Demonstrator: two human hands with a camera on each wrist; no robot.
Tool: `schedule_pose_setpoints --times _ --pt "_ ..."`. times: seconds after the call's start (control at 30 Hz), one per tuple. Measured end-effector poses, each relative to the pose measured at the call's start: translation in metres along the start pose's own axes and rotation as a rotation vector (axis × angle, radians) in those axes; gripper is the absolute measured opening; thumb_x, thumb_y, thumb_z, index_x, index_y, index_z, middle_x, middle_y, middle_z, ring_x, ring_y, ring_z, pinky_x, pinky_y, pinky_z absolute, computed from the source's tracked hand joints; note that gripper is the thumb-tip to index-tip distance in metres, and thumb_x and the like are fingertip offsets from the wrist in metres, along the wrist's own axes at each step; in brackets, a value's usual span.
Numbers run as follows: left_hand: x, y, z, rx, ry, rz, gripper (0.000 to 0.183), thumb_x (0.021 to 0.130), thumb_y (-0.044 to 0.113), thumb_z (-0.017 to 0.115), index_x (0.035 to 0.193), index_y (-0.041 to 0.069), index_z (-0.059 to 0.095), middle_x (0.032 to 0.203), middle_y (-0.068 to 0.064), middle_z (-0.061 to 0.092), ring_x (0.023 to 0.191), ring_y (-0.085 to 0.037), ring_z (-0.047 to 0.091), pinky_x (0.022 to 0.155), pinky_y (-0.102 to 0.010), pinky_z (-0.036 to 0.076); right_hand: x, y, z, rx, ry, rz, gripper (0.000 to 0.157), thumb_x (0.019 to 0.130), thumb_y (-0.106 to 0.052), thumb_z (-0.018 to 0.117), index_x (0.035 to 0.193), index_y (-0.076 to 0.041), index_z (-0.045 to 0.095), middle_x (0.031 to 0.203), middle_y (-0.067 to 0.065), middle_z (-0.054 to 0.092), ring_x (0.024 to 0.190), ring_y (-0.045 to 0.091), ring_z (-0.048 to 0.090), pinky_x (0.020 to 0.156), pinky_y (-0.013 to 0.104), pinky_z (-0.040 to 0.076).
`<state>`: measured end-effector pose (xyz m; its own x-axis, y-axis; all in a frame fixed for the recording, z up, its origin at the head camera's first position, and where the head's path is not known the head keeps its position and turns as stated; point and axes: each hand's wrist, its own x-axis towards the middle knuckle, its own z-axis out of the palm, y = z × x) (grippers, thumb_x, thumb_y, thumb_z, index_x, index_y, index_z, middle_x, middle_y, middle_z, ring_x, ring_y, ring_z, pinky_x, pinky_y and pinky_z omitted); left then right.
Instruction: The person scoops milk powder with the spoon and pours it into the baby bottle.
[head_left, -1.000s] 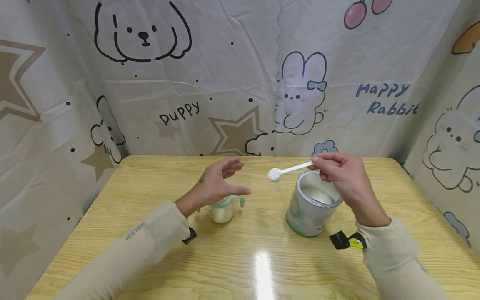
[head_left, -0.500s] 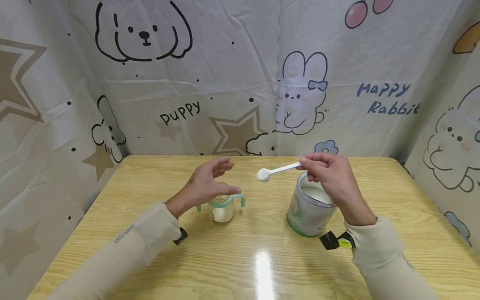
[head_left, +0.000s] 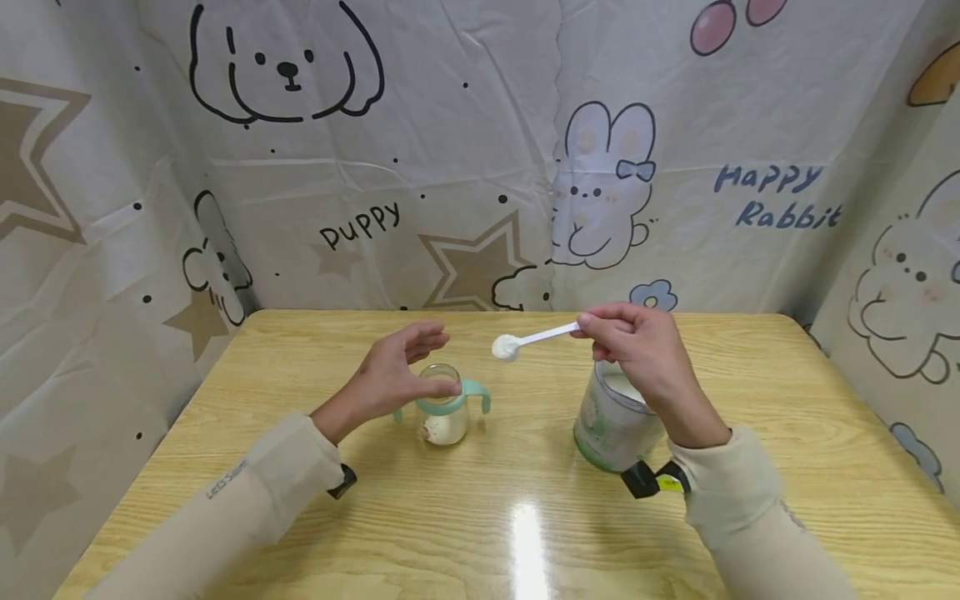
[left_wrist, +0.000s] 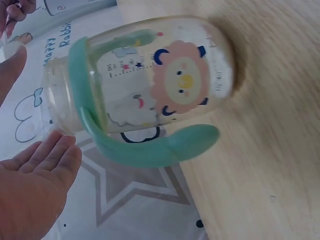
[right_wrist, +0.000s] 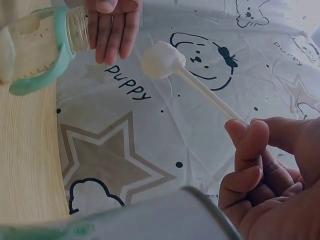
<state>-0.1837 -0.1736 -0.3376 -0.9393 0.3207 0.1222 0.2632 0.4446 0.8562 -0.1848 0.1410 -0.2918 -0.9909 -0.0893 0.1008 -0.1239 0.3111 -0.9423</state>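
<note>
My right hand (head_left: 637,354) pinches the end of a white measuring scoop's handle. The scoop (right_wrist: 162,61) is heaped with white powder and held level in the air, between the bottle and the can. My left hand (head_left: 386,375) is spread, thumb apart from the fingers, around the near side of the bottle's neck. A clear baby bottle (left_wrist: 160,75) with a green two-handled collar and a lion print stands upright and uncapped on the table. Pale contents show in its lower part. Below my right hand, an open powder can (head_left: 611,425) holds white powder.
The wooden table (head_left: 465,533) carries the bottle left of centre and the can to the right. A printed cloth curtain (head_left: 465,167) hangs behind the table and along both sides.
My right hand has carried the full scoop leftward, away from the can toward the bottle. My left hand has shifted left, leaving the bottle's mouth more visible.
</note>
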Motion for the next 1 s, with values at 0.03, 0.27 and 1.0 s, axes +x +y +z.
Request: schedule_pose_setpoints --times 0.03,0.27,1.0 --pt "-0.001 -0.001 0.0 0.003 -0.002 -0.002 0.085 0.078 0.017 0.088 0.147 0.0 0.043 0.143 -0.015 0.054 0.135 -0.033 0.047 0.114 -0.045 0.038 0.0 0.0 0.001 0.002 -0.002 -0.001 0.034 0.099 -0.022 0.066 0.118 0.006 0.066 0.093 0.001 0.075 0.067 0.01 0.06 0.067 0.022 0.055" --pt "-0.005 -0.007 0.002 0.01 -0.005 -0.012 0.086 0.075 0.019 0.09 0.146 0.0 0.045 0.142 -0.018 0.054 0.134 -0.035 0.047 0.114 -0.047 0.037 0.003 -0.005 0.012 0.035 -0.02 0.004 0.032 0.099 -0.021 0.066 0.117 0.006 0.066 0.094 0.003 0.076 0.066 0.009 0.059 0.066 0.021 0.054" --pt "-0.014 -0.028 0.012 0.058 0.028 0.001 0.081 0.074 0.015 0.091 0.142 0.0 0.049 0.134 -0.016 0.06 0.126 -0.037 0.054 0.107 -0.051 0.045 0.01 -0.005 0.045 0.077 -0.064 0.001 0.025 0.097 -0.018 0.068 0.11 0.003 0.069 0.094 0.007 0.076 0.065 0.01 0.061 0.061 0.02 0.051"
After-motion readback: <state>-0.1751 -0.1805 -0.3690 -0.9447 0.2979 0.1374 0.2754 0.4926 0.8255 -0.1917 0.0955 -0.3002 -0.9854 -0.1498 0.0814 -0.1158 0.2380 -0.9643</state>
